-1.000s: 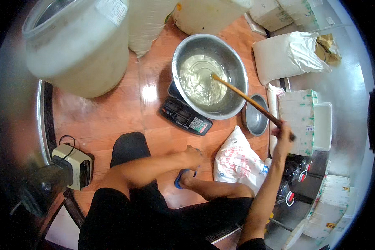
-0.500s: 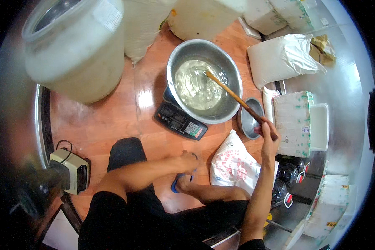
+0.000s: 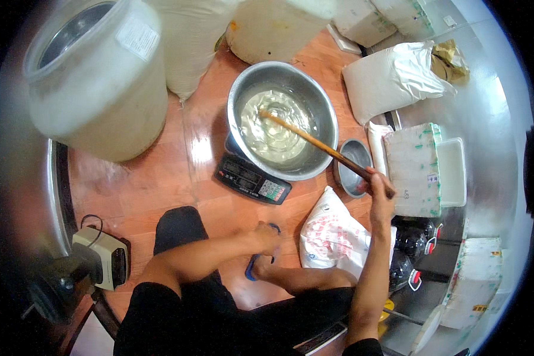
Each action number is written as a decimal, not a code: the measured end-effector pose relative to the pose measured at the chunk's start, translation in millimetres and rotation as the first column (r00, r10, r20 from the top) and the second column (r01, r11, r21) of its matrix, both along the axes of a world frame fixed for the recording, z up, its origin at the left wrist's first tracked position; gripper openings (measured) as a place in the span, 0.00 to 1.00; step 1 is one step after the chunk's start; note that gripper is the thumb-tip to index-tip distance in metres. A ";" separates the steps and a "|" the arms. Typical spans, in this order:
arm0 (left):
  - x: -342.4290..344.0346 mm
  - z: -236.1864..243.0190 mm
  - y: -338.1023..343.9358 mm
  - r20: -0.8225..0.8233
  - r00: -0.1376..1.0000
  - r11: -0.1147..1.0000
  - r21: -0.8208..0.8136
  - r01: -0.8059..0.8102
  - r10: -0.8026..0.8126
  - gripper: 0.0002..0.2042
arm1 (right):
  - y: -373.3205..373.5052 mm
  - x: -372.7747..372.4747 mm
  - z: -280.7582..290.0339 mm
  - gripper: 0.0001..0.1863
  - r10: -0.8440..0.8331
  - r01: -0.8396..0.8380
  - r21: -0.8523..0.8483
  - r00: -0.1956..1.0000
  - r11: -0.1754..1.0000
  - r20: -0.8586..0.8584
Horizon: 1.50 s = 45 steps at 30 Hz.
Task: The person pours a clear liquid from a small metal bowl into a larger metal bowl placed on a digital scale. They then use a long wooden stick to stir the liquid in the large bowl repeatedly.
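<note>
My right hand (image 3: 381, 191) grips the dark upper end of a long wooden stick (image 3: 320, 145), fingers wrapped around it. The stick slants left and away, its pale end dipping into clear, rippling liquid (image 3: 274, 132) in a large metal basin (image 3: 237, 95). Under the basin is a black digital scale (image 3: 243, 176) with its keypad facing me. My left hand (image 3: 266, 238) hangs low over my foot and a blue slipper (image 3: 251, 268); its fingers are too unclear to read. Beside the basin, below the stick, sits a smaller metal bowl (image 3: 351, 155).
A printed white sack (image 3: 332, 234) leans by my right leg. Farther right are a white box (image 3: 412, 172), a white tub (image 3: 454, 172) and dark bottles (image 3: 403, 267). An open white bag (image 3: 385, 77) stands behind. Large barrels (image 3: 101, 89) and a beige appliance (image 3: 101, 255) stand left.
The stick's dipped end has swept left through the liquid, toward the basin's near-left side. My right hand keeps its grip. The whole view has shifted slightly.
</note>
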<state>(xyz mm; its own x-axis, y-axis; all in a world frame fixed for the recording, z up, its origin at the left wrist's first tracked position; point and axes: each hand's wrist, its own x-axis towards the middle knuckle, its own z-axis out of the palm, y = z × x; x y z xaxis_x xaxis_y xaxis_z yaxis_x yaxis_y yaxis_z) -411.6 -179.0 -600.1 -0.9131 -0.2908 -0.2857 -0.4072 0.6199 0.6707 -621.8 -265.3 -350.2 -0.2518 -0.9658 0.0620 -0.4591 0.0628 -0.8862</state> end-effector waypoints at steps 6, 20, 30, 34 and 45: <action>11.3 20.5 -5.2 -0.002 0.999 0.998 -0.014 -0.055 0.055 0.29 | 11.0 -32.4 20.9 0.20 -0.201 0.190 -0.158 0.978 0.969 -0.059; 10.1 19.4 -3.9 0.027 0.998 0.997 -0.053 -0.051 0.052 0.24 | 0.2 -19.4 10.7 0.22 -0.195 0.191 -0.101 0.980 0.976 -0.032; 5.5 4.3 -2.3 0.017 0.998 0.996 -0.063 -0.058 0.059 0.25 | 2.5 -38.6 18.4 0.20 -0.245 0.251 -0.133 0.968 0.959 0.060; 0.4 -24.9 6.3 -0.032 0.999 0.997 -0.061 -0.041 0.039 0.23 | -4.8 -1.6 -0.1 0.19 -0.174 0.165 -0.098 0.981 0.981 -0.084; -3.1 -9.7 8.2 -0.047 0.997 0.996 -0.052 -0.068 0.066 0.21 | 8.5 -27.9 -2.5 0.20 -0.229 0.226 -0.158 0.973 0.961 0.000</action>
<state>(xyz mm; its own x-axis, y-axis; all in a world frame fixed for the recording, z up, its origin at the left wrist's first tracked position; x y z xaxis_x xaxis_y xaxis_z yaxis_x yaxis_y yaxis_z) -414.6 -170.8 -609.8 -0.9026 -0.3658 -0.2270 -0.4193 0.6276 0.6559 -649.7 -256.9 -352.7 -0.4612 -0.8611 0.2140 -0.4652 0.0293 -0.8847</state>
